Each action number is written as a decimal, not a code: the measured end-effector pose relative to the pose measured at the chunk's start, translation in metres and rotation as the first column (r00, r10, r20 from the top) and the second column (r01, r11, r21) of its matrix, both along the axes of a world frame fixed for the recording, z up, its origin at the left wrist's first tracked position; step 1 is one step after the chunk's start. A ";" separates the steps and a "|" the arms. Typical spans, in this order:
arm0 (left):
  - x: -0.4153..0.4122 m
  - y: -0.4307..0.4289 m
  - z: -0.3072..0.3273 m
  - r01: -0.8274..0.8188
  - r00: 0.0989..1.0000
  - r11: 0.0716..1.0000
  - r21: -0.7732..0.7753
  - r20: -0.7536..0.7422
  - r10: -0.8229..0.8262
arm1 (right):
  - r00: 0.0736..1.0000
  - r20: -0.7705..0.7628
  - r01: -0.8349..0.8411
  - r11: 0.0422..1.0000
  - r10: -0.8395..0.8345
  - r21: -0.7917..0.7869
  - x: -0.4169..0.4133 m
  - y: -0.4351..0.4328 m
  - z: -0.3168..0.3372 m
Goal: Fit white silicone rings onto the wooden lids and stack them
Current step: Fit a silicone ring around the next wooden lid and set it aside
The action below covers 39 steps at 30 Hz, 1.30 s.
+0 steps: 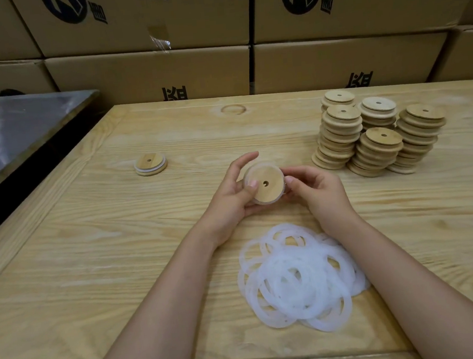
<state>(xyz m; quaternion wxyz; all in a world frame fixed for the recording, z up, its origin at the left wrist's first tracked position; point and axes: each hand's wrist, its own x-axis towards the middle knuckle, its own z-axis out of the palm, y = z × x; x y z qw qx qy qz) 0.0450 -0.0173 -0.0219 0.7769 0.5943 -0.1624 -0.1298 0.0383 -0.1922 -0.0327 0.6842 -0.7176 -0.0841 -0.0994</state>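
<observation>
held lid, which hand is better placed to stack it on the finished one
Likely left: the finished lid lies nearer the left hand; the right hand would carry the held lid across.

You are in a storeroom: big brown boxes (148, 72) are piled high behind your wooden desk (92, 249), with stacks of lids (377, 132) waiting.
</observation>
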 end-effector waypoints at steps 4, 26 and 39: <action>-0.001 -0.001 -0.001 -0.115 0.989 0.989 0.088 0.106 0.106 | 1.000 0.015 0.019 0.998 -0.020 0.059 0.001 0.000 0.000; 0.000 0.000 -0.005 -0.270 0.939 0.934 0.234 0.280 0.201 | 0.983 0.170 0.081 0.992 -0.063 -0.101 -0.002 0.009 0.002; -0.002 -0.004 -0.003 -0.440 0.845 0.892 0.102 0.383 0.373 | 0.999 0.044 -0.012 0.999 0.010 0.051 0.000 0.008 0.001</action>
